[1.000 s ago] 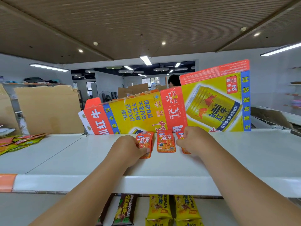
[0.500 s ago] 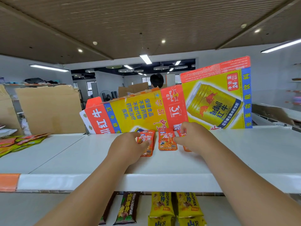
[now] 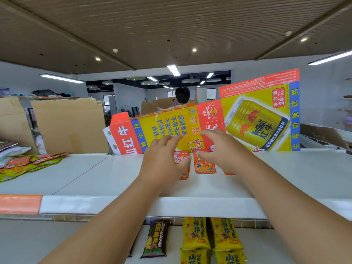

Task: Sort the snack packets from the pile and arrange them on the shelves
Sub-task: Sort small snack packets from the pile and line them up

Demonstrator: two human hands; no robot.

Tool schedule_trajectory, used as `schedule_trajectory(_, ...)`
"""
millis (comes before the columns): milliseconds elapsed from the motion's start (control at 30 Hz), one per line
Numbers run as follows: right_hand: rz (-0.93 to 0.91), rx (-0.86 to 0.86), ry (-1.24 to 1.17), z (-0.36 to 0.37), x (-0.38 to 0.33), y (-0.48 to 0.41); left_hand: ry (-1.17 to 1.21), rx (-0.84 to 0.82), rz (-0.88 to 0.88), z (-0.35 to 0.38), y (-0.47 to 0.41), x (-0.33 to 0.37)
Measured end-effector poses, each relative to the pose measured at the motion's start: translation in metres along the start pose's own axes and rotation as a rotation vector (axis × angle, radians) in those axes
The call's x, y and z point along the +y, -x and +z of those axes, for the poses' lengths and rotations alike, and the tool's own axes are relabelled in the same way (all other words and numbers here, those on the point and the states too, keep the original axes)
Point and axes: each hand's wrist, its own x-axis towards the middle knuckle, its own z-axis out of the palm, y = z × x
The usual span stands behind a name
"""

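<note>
Reaching forward over the upper shelf [image 3: 91, 176], head view: both your forearms extend toward its back.

- Your left grip [image 3: 165, 161] is released: fingers straight, slightly spread, palm down, holding nothing. It sits over the left orange packet [image 3: 180, 159] and covers about half of it. Whether it touches the packet cannot be told.
- Your right grip [image 3: 221, 149] is released too: fingers loosely extended, nothing held. It hangs over the right orange packet [image 3: 229, 172], of which only a lower corner shows.
- The middle orange packet [image 3: 205, 167] lies flat between the two hands, mostly uncovered.
- The three packets lie side by side in a row on the white shelf, just in front of the flattened Red Bull carton [image 3: 257, 119], which stands on edge along the rear.
- A loose pile of packets [image 3: 28, 164], orange and green, lies at far left on the same level, well apart from the row.
- On the lower shelf [image 3: 38, 242], a brown packet [image 3: 155, 239] lies beside two columns of yellow packets [image 3: 196, 233].
- Brown cardboard [image 3: 70, 124] stands behind the shelf at left.
</note>
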Motion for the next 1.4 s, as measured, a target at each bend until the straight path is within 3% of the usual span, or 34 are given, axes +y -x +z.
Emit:
schedule_trajectory(233, -0.043, -0.021, 0.051, 0.010, -0.051, -0.012, 0.014, 0.006, 0.029, -0.022, -0.004, -0.040)
schedule_trajectory(533, -0.026, -0.034, 0.087, 0.062, -0.134, -0.049, 0.009, 0.004, 0.009, -0.057, -0.013, -0.147)
schedule_trajectory(733, -0.039, -0.081, 0.076, 0.125, -0.223, -0.094, 0.061, -0.029, -0.024, -0.090, -0.018, -0.253)
schedule_trajectory(1100, -0.230, -0.272, 0.063, 0.265, -0.413, -0.175, -0.086, -0.108, -0.197, -0.178, 0.015, -0.485)
schedule_trajectory(1400, -0.237, -0.423, 0.122, 0.315, -0.485, -0.204, -0.285, -0.180, -0.288, -0.212, 0.045, -0.563)
